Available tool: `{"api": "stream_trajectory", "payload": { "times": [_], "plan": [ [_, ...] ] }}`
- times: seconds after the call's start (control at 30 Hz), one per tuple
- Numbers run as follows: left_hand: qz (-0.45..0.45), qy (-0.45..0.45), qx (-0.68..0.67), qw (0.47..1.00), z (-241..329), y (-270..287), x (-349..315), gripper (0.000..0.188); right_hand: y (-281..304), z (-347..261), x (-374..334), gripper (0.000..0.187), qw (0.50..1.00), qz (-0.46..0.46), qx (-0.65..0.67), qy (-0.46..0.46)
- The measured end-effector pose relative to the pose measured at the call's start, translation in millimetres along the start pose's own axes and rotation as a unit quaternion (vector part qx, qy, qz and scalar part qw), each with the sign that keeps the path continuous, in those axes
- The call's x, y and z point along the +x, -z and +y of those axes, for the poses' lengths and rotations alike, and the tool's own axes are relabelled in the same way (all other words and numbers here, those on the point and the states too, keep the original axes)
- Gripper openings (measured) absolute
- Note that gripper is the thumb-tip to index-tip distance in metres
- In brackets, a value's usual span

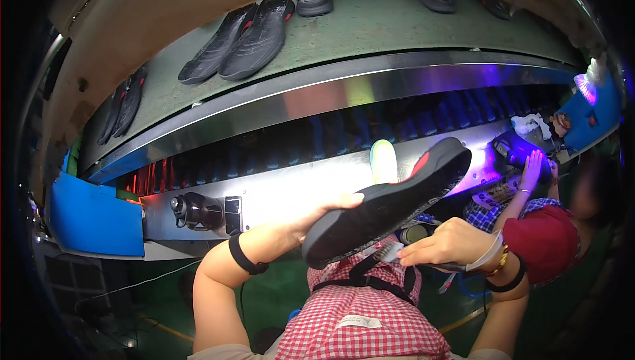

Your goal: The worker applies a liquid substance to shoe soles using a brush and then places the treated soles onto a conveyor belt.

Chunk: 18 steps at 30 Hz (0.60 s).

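My left hand (324, 211) holds a black shoe sole (387, 204) with a red patch near its toe, tilted up to the right in front of me. My right hand (450, 241) grips a small brush (390, 252) whose bristles sit against the underside of the sole near its heel end. Both wrists wear black bands. A red-checked apron (367, 314) covers my lap below the hands.
Above runs a green conveyor belt (370, 29) carrying pairs of black soles (241, 39). A metal machine housing (264, 195) with a lit slot lies ahead. Blue panels (92, 218) flank it. A co-worker in red (542, 241) sits at my right, a hand (531, 168) under purple light.
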<state>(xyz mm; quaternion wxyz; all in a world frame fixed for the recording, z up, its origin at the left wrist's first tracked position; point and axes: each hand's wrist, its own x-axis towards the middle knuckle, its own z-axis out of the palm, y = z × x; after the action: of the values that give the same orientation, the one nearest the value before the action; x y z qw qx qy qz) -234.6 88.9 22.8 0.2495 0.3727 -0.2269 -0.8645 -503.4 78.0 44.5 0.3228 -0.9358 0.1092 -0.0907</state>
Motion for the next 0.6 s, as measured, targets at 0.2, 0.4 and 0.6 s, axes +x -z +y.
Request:
{"api": "stream_trajectory", "payload": {
  "times": [0.2, 0.4, 0.6],
  "plan": [
    [0.000, 0.021, 0.074, 0.997, 1.9, -3.0, -3.4, 0.058, 1.2, 9.8, -2.8, 0.029, 0.999, 0.045, -0.018, 0.002],
    [0.028, 0.016, 0.083, 0.996, 7.5, -10.3, -11.0, 0.058, 24.3, 15.6, -6.2, 0.027, 0.998, -0.013, -0.054, -0.022],
    [0.042, 0.011, 0.023, 0.999, -5.6, 6.2, -9.3, 0.052, 36.2, 7.9, -11.8, 0.027, 0.996, -0.039, -0.059, -0.061]
  ]
}}
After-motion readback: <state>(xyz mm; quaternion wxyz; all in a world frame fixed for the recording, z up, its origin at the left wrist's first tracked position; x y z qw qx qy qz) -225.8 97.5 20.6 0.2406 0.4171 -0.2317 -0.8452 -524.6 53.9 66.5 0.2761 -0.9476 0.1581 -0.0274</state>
